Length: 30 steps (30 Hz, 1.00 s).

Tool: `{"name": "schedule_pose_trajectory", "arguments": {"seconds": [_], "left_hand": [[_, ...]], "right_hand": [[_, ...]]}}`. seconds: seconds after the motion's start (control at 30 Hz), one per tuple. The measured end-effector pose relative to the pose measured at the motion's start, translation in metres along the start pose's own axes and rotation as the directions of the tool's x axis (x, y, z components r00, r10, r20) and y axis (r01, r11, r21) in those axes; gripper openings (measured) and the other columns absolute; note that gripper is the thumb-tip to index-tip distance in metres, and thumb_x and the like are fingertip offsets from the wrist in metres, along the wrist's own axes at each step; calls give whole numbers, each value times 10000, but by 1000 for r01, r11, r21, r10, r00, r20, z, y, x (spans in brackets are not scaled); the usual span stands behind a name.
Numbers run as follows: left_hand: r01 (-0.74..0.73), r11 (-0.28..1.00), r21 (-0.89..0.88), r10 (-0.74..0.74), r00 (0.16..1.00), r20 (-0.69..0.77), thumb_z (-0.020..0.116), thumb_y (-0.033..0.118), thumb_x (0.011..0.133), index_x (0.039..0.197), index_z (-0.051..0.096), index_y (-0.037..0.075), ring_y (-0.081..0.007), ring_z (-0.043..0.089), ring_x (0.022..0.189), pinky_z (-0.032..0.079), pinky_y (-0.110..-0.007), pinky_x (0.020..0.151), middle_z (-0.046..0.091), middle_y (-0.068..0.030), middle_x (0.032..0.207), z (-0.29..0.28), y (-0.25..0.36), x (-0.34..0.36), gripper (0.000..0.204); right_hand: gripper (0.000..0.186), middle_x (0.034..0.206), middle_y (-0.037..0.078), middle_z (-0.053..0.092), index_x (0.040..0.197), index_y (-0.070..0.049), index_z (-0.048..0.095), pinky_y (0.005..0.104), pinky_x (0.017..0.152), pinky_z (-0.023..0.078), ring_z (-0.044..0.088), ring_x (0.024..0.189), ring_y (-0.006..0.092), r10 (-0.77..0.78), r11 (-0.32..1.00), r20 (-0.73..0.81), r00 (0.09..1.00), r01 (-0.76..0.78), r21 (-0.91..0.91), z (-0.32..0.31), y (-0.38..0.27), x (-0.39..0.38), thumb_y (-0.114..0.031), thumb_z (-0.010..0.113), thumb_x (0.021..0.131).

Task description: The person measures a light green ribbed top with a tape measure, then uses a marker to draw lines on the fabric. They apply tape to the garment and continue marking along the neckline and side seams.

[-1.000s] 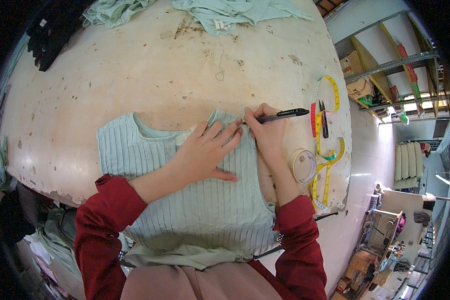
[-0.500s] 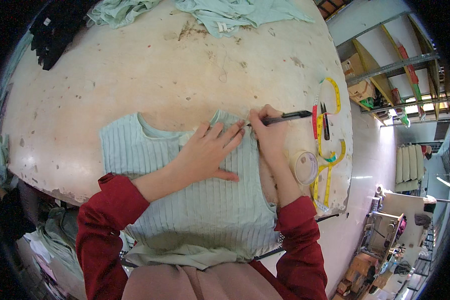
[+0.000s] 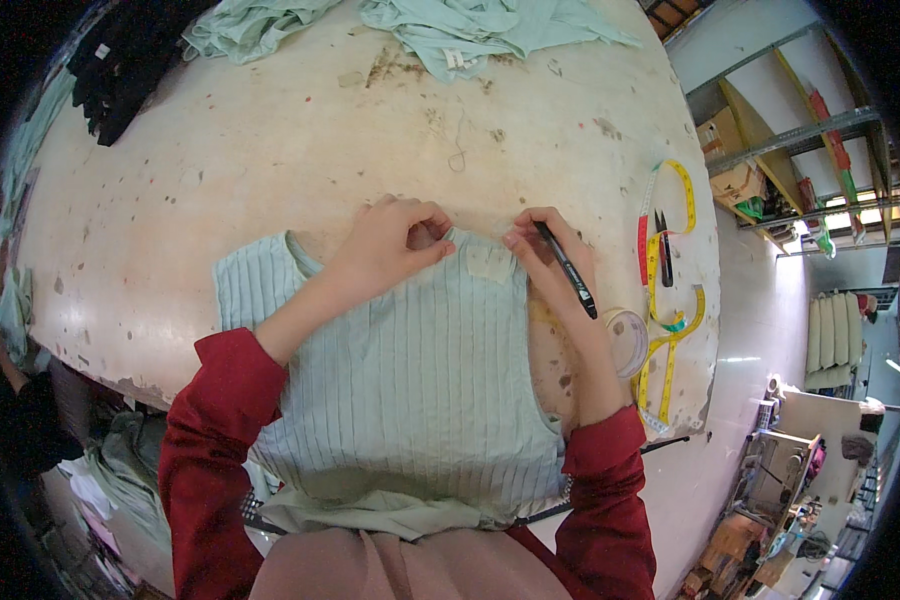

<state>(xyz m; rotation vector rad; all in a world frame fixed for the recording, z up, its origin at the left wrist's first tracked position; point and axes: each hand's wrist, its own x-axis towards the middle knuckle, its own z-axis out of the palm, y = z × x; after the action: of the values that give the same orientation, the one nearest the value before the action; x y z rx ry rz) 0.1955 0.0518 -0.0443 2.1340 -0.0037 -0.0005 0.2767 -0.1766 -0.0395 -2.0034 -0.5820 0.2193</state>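
Observation:
A pale green sleeveless top with narrow pleats (image 3: pixel 420 390) lies flat in front of me on the table. My left hand (image 3: pixel 395 240) is closed, thumb and fingertips pinching at the neck side of the top's right shoulder. At that shoulder's outer corner is my right hand (image 3: pixel 560 255), its thumb and finger closed at the edge. A black marker pen (image 3: pixel 567 272) is tucked in the right hand, pointing back toward the wrist. Between the hands, a small pale translucent patch (image 3: pixel 490 263) sits on the shoulder; I cannot tell whether it is tape or paper.
Right of the top lie a roll of tape (image 3: pixel 625 343), a yellow tape measure (image 3: pixel 655 350) and small black snips (image 3: pixel 664 250). More pale green garments (image 3: pixel 490 30) lie at the table's far side, with black cloth (image 3: pixel 120 85) at far left. Shelving (image 3: pixel 800 130) stands beyond the right edge.
My left hand has lifted off the top's front and moved up to the shoulder. The pen has swung from the shoulder back along my right hand. The pale patch now shows.

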Motion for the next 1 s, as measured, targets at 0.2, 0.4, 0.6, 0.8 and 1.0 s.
{"name": "schedule_pose_trajectory", "arguments": {"seconds": [0.2,0.4,0.6,0.8,1.0], "left_hand": [[3,928,-371,32,996,87,721,149,852,998,650,6,-93,582,796,472,-269,726,647,-22,828,-2,12,-3,217],[-42,971,-237,63,995,79,741,229,820,960,679,14,-149,590,747,467,-311,727,656,-79,788,-9,26,-7,264],[-190,982,12,189,969,-157,753,300,814,873,701,9,-213,544,660,439,-336,668,569,-97,643,3,29,-10,302],[-52,978,-202,54,999,4,733,338,845,892,708,30,-253,539,778,426,-390,695,556,-87,667,-1,26,-8,313],[-82,992,95,92,990,-109,744,431,820,969,690,72,-266,530,926,378,-433,849,622,-55,767,8,15,-10,393]], "right_hand": [[344,983,42,615,1107,-70,533,266,881,484,598,966,127,4,973,138,990,-35,229,0,-9,-3,15,725,836],[348,938,24,596,1056,-82,518,252,852,484,592,947,113,-36,934,120,992,-9,356,-3,-20,-10,56,729,816],[238,931,36,633,1080,-55,554,270,838,483,612,900,128,-79,983,50,996,69,172,-7,-38,-14,-48,695,889],[201,864,66,641,1106,-14,568,275,822,479,583,840,146,121,911,-173,977,-178,-372,-71,-50,-84,-183,520,1008],[256,928,126,615,993,-66,529,488,991,372,578,903,288,54,773,-209,976,-174,-610,-71,1,-168,-69,723,826]]}}
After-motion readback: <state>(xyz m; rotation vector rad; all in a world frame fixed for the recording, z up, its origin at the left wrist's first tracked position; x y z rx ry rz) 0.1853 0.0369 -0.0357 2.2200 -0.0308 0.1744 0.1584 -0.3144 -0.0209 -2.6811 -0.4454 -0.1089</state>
